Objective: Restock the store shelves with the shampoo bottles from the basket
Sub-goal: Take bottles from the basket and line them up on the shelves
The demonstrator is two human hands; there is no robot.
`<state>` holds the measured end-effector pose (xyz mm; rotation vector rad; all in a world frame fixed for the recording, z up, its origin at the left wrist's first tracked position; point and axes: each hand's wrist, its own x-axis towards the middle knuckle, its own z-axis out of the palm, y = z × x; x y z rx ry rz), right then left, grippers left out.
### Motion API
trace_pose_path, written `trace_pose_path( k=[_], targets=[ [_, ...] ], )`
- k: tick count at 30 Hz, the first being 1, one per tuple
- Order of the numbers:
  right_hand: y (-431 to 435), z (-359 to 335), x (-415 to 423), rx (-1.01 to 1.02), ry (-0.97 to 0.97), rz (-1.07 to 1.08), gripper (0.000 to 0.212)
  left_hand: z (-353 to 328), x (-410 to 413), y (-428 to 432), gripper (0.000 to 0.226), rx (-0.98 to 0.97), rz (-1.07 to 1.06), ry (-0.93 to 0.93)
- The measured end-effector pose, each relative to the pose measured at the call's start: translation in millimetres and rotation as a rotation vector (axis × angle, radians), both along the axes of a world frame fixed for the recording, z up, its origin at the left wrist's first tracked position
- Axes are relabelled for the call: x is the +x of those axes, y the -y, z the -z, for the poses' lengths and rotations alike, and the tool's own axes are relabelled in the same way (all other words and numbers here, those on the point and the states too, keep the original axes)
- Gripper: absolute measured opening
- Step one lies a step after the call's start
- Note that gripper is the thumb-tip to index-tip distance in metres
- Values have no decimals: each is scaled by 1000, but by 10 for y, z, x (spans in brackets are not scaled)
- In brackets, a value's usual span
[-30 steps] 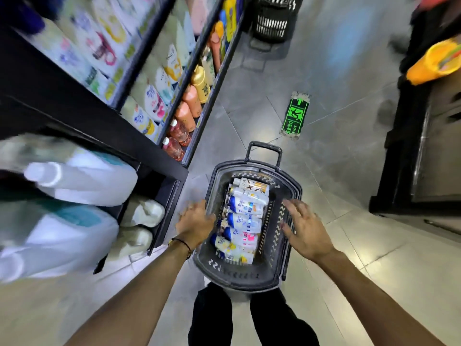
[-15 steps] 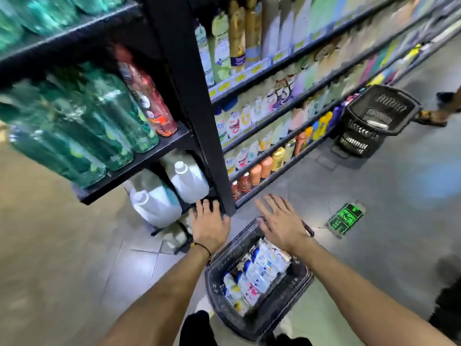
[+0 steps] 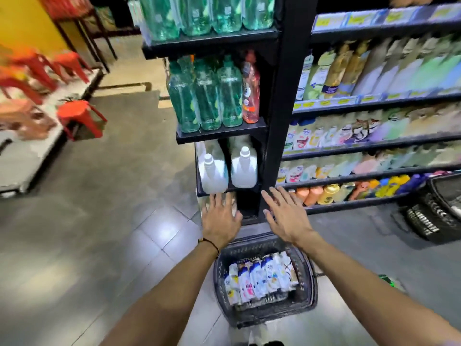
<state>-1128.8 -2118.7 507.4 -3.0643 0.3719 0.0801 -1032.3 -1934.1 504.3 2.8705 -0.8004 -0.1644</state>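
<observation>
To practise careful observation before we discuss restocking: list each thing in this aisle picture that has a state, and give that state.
Left hand: open, fingers spread, holding nothing.
Right hand: open, fingers spread, holding nothing.
Basket: on the floor, loaded.
Shampoo bottles: lying side by side in the basket.
White jugs: upright, capped, on a low shelf.

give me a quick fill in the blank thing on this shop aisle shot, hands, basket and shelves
1. The shampoo bottles lie packed in a dark plastic ___.
2. The left hand and the right hand are both open and hold ___.
3. Above the two white jugs, a single ___ bottle stands to the right of the green bottles.
4. The thin wristband sits on the ___ wrist.
Missing words: basket; nothing; red; left.
</observation>
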Motion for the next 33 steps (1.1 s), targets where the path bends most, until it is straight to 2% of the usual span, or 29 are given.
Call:
trace_pose_path(
  k=[8, 16, 22, 29, 33],
  targets=[
    [-334, -38, -561, -39, 7, -35, 60, 65, -597, -456, 63, 7, -18, -26],
    [-90, 223, -895, 0, -77, -38, 60, 254, -926, -316, 66, 37, -34, -49],
    [669, 495, -983, 44, -102, -65, 61, 501, -1002, 385, 62, 81, -75, -111],
    [1675, 1168, -1196, 181, -76, -36, 58, 1095, -1132, 1353, 66, 153, -71, -257],
    [1938, 1696, -1227, 216, -176, -23, 61, 1596, -1207, 1609, 68, 179, -110, -348]
  ],
)
